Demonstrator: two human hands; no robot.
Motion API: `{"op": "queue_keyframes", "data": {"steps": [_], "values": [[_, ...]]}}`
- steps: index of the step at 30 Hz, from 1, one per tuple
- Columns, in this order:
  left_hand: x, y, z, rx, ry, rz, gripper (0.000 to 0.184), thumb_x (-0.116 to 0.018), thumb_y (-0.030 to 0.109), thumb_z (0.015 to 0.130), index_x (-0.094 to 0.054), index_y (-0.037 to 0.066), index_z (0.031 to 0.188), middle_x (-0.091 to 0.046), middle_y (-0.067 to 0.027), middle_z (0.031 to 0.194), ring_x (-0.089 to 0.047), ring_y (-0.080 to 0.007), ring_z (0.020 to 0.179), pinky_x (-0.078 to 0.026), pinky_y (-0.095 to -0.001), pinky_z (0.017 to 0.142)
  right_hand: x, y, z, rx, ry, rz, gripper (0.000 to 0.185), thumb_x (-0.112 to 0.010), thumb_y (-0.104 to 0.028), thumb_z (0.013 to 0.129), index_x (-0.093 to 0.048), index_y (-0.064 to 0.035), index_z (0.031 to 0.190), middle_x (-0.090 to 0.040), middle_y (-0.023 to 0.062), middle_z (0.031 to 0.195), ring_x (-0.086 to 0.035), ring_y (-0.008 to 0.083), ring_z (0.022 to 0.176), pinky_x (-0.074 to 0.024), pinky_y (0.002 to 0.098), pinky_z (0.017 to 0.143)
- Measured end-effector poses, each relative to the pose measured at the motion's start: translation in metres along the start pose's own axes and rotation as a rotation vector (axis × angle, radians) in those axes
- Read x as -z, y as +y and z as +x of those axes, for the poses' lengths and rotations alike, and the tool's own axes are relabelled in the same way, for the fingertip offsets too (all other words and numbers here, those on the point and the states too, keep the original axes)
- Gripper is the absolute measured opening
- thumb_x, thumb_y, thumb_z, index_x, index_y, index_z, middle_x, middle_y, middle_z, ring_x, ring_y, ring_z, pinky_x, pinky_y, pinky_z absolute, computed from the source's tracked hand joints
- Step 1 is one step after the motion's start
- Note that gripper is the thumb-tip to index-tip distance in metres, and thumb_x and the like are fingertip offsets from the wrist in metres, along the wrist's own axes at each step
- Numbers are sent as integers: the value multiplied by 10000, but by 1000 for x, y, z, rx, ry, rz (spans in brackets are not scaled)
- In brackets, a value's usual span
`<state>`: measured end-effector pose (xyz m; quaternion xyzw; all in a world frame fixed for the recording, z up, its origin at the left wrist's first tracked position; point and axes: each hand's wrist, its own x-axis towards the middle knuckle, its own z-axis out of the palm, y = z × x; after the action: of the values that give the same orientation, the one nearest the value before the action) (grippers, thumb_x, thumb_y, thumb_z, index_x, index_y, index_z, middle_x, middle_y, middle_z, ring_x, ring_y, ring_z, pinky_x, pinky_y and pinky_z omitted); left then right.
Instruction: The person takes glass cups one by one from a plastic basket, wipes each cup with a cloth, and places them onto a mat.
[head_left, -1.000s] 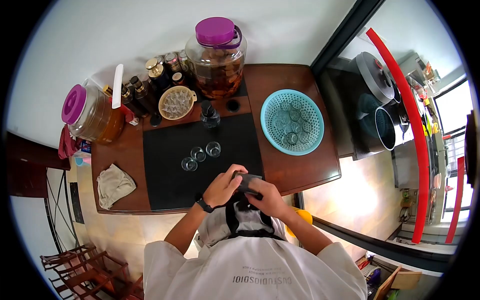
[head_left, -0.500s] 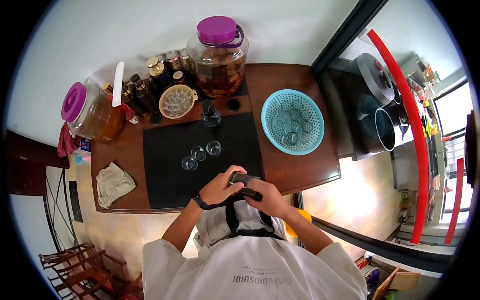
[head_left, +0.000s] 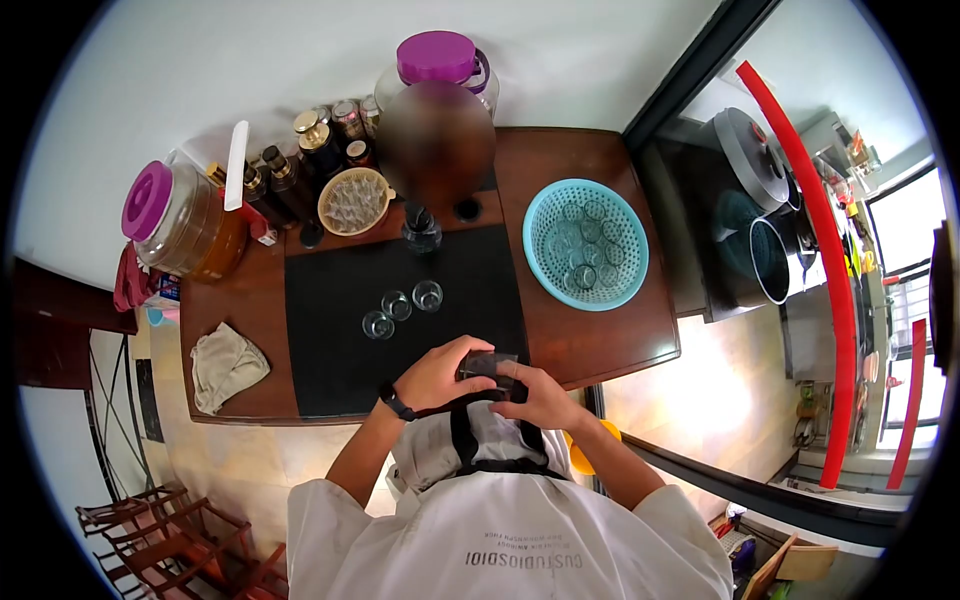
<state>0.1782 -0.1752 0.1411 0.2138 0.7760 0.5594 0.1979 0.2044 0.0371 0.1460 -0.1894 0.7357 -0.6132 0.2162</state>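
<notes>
Close to my body, at the table's front edge, a small dark boxy object (head_left: 488, 366) sits between both hands; its kind I cannot make out. My left hand (head_left: 438, 376), with a black watch on the wrist, is closed round its left side. On the right side, my right hand (head_left: 545, 396) grips it with bent fingers. Three small clear glasses (head_left: 397, 306) stand in a slanting row on the black mat (head_left: 330, 375), beyond my left hand. A dark glass bottle (head_left: 421, 233) is behind them.
A blue basket (head_left: 534, 262) holding several glasses stands right. A tan basket (head_left: 328, 222) with clear cups, several dark bottles (head_left: 286, 182) and a purple-lidded jar (head_left: 436, 58), partly blurred, line the back. Left are another jar (head_left: 190, 235) and a cloth (head_left: 228, 368).
My right hand has shifted slightly, its fingers more bent, and more of the dark object's face shows. The large back jar's body is now blurred out.
</notes>
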Motion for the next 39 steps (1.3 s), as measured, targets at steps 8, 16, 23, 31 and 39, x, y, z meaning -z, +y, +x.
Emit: {"op": "queue_keyframes", "data": {"steps": [8,16,23,31,39], "values": [[-4,-12,2,-438,225,430,517,-808,265,678,-531,93,1079,-583,-75,1066,-610,-273,899,-490,-361,752,22,-14,-1,-537,-26,823,383,-637,-17,804,-546,22,1174,-476,-49,681,-405,31,545,-357,206,573],[-5,-15,2,-457,251,427,553,-826,241,653,-512,105,1087,-595,-77,1100,-613,-273,935,-484,-368,778,27,-11,-9,-500,-67,882,436,-622,-27,808,-506,4,1227,-484,-36,696,-414,32,546,-361,199,568],[-5,-7,0,-500,233,461,478,-794,236,682,-553,105,1073,-584,-51,1122,-596,-240,965,-469,-358,788,19,-18,0,-479,-137,746,458,-645,2,779,-514,-3,1218,-526,-19,751,-450,53,549,-364,185,530],[0,-13,-4,-453,312,430,461,-800,244,673,-564,99,1042,-596,-43,1107,-605,-230,942,-463,-333,767,23,-16,-12,-435,-39,688,471,-646,-8,794,-507,7,1244,-527,-11,739,-458,59,535,-375,196,503],[-7,-11,2,-383,326,333,491,-815,257,665,-562,95,1053,-615,-42,1071,-619,-214,902,-461,-331,753,43,-24,-20,-382,-74,403,456,-667,-12,813,-524,20,1244,-566,9,755,-507,63,548,-421,210,512]]}}
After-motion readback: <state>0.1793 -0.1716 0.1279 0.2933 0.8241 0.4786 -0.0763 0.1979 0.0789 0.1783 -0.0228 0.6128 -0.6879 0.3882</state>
